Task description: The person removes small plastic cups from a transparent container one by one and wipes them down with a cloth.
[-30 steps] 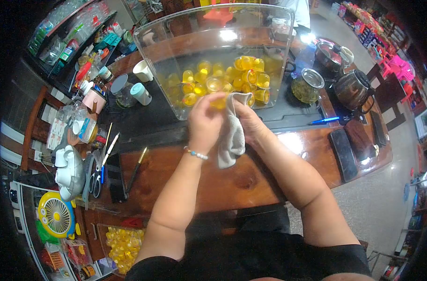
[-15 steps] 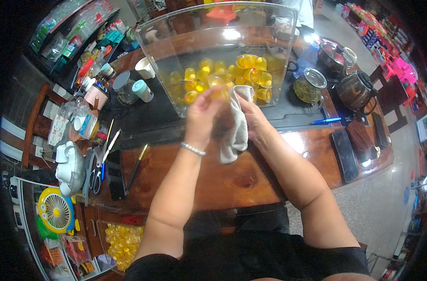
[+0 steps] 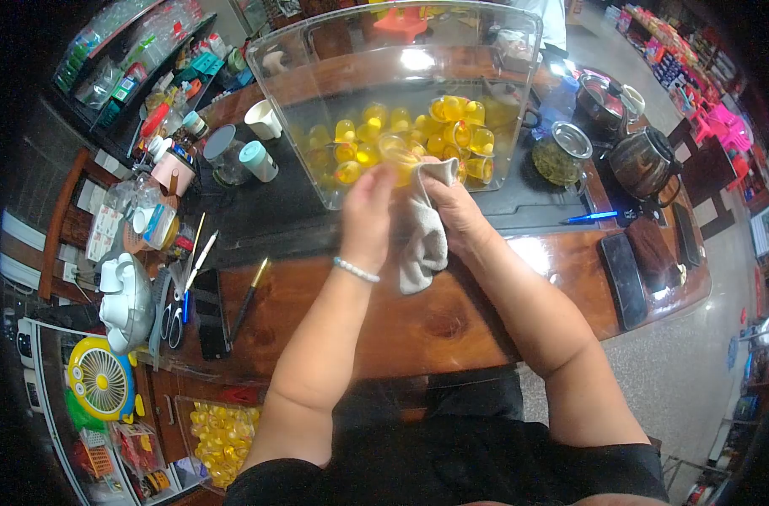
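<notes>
My right hand [image 3: 454,202] is closed on a pale grey cloth [image 3: 422,244], which hangs down over the table's front part. Beside it, my left hand [image 3: 369,207], with a beaded bracelet at the wrist, is smeared by motion, so its fingers cannot be made out. A clear yellow cup-shaped piece [image 3: 398,152] shows just above and between both hands, touching or close to the cloth. Behind the hands stands a large clear plastic bin [image 3: 393,72] holding several yellow pieces [image 3: 454,135], some with round yellow balls inside.
At left are a white cup [image 3: 263,121], a jar with a light blue lid [image 3: 258,162], scissors [image 3: 174,325] and a pen [image 3: 250,298]. A glass teapot [image 3: 557,160], a dark pot [image 3: 642,162] and a phone [image 3: 622,281] stand or lie at right. A lower-left container holds yellow pieces [image 3: 224,443].
My left hand has shifted and turned beside the cloth. My right hand keeps the cloth, with its fold slightly changed. The view has moved a little.
</notes>
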The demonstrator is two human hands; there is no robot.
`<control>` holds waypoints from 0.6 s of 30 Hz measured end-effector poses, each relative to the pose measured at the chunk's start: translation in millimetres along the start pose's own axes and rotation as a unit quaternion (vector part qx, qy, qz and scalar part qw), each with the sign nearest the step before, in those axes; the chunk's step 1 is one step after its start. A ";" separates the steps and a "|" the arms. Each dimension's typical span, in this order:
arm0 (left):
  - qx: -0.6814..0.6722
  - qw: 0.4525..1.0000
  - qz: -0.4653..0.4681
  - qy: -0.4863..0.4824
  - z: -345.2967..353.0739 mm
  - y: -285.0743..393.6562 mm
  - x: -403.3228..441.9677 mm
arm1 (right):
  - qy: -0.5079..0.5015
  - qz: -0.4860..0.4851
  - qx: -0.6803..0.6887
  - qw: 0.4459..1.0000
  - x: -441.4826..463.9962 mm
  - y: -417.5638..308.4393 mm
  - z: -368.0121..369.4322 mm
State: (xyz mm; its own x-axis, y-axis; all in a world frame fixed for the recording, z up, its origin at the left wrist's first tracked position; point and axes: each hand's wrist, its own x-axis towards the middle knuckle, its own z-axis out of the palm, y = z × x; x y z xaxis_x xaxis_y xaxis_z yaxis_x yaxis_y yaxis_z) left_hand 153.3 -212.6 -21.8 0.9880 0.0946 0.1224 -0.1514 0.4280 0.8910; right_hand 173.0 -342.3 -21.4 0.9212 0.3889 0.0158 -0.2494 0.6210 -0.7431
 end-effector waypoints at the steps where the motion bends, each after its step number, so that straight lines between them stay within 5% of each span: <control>1: -0.023 1.000 -0.015 -0.001 1.3 2.2 -0.8 | 0.017 0.008 0.010 1.000 1.8 2.7 -3.1; 5: -0.120 0.988 -0.081 -0.046 -0.7 5.9 -1.0 | -0.056 0.081 0.053 0.994 -1.0 -10.4 -9.8; 10: -0.403 0.895 -0.185 -0.054 -12.9 14.1 5.5 | 0.026 0.066 0.138 0.988 -4.0 -6.7 9.8; 14: -0.442 0.876 -0.180 -0.063 -15.6 16.2 8.2 | 0.057 0.085 0.139 0.985 7.7 10.1 -12.1; 18: -0.479 0.839 -0.175 -0.191 -27.1 4.9 11.1 | 0.052 0.092 0.133 0.986 8.8 11.2 -14.1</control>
State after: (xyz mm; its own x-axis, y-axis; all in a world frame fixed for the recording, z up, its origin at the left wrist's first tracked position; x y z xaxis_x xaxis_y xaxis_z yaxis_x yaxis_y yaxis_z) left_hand 162.6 -185.1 -27.9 0.8875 -0.4047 0.2204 0.3753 0.9123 0.1639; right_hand 182.6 -341.4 -39.0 0.8758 0.4472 -0.1817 -0.4708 0.7085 -0.5257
